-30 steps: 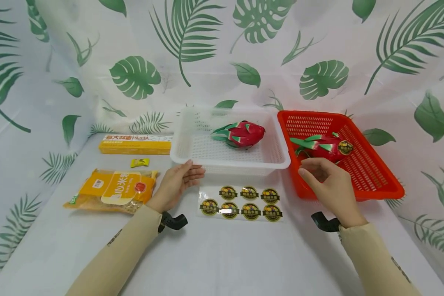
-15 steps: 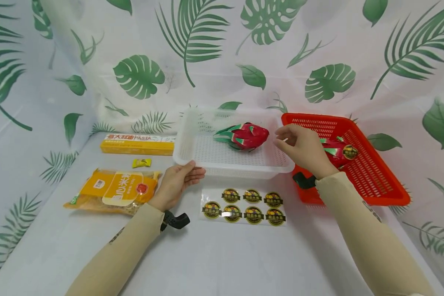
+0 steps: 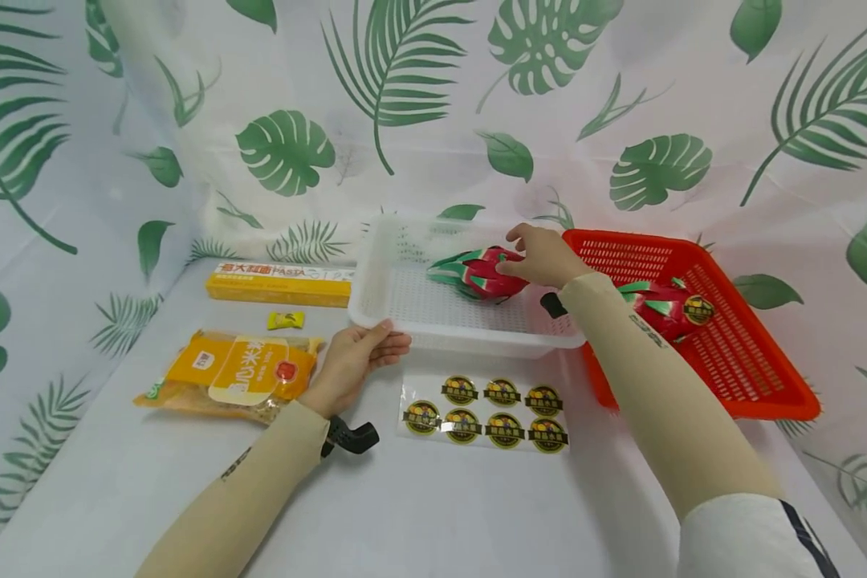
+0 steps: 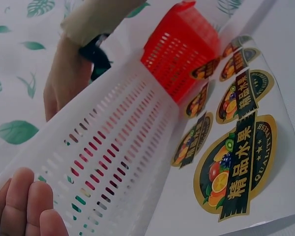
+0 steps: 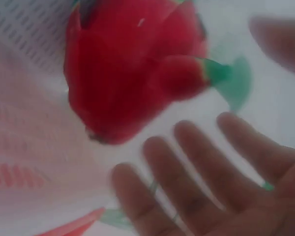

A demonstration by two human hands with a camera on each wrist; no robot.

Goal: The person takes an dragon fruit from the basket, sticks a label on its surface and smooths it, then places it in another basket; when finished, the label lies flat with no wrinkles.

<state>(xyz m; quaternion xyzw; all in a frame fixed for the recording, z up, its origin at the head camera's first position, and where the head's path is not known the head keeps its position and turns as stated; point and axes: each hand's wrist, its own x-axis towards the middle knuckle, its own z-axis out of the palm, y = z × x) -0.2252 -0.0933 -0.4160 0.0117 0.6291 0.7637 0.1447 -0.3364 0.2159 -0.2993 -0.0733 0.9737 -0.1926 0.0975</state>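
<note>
My left hand point(image 3: 350, 365) holds the front left corner of a white plastic basket point(image 3: 470, 337), thumb at the rim and fingers outside the wall. In that basket lies a dragon fruit point(image 3: 470, 273), pink-red with green scales. Over its right end reaches my right hand point(image 3: 545, 255), thumb and fingers spread apart; the right wrist view shows the fingers point(image 5: 187, 167) straight and apart from the fruit point(image 5: 132, 73). A second dragon fruit point(image 3: 665, 309), bearing a round black-and-gold sticker point(image 3: 698, 310), lies in a red basket point(image 3: 755, 337) at the right, partly hidden by my right sleeve.
Before the white basket lies a clear sheet of round fruit stickers point(image 3: 504, 429). On the left are an orange food bag point(image 3: 238, 373), a small yellow packet point(image 3: 285, 320) and a yellow-and-white pasta box point(image 3: 282, 285). A leaf-print cloth point(image 3: 419, 177) hangs behind.
My right hand has moved left from above the red basket to the dragon fruit in the white basket. My left hand stays at the white basket's corner. The head view has shifted slightly.
</note>
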